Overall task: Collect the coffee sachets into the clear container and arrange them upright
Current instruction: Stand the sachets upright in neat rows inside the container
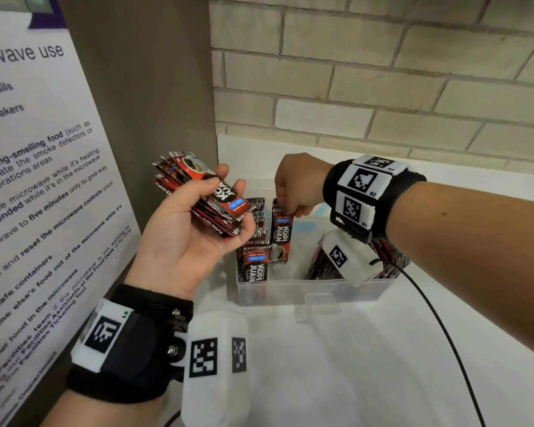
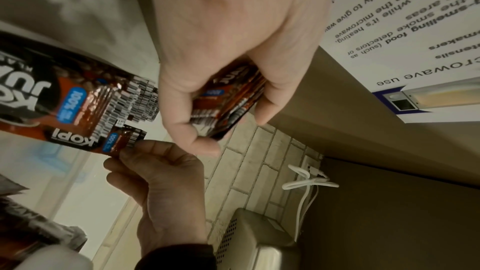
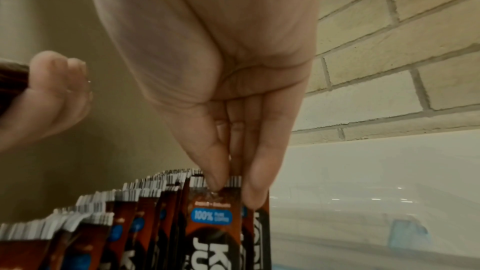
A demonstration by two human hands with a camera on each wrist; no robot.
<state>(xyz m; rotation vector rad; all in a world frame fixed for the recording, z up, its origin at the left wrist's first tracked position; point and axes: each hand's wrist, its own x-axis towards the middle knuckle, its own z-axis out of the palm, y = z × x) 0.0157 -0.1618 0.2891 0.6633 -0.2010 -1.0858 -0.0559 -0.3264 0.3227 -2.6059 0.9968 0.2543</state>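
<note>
My left hand (image 1: pixel 195 217) grips a fanned stack of red and black coffee sachets (image 1: pixel 198 192) above the left end of the clear container (image 1: pixel 305 291); the same stack (image 2: pixel 228 98) shows between its curled fingers in the left wrist view. My right hand (image 1: pixel 293 195) pinches the top edge of a single sachet (image 1: pixel 280 234) that stands upright inside the container. The right wrist view shows fingertips (image 3: pixel 213 182) on that sachet (image 3: pixel 213 223), beside a row of upright sachets (image 3: pixel 116 213). More sachets (image 1: pixel 324 263) lean at the container's right end, partly hidden by my right wrist camera.
The container stands on a white counter (image 1: pixel 352 365) below a brick wall (image 1: pixel 383 72). A brown panel carrying a printed microwave notice (image 1: pixel 37 180) rises close on the left. A black cable (image 1: pixel 438 334) trails over the counter on the right.
</note>
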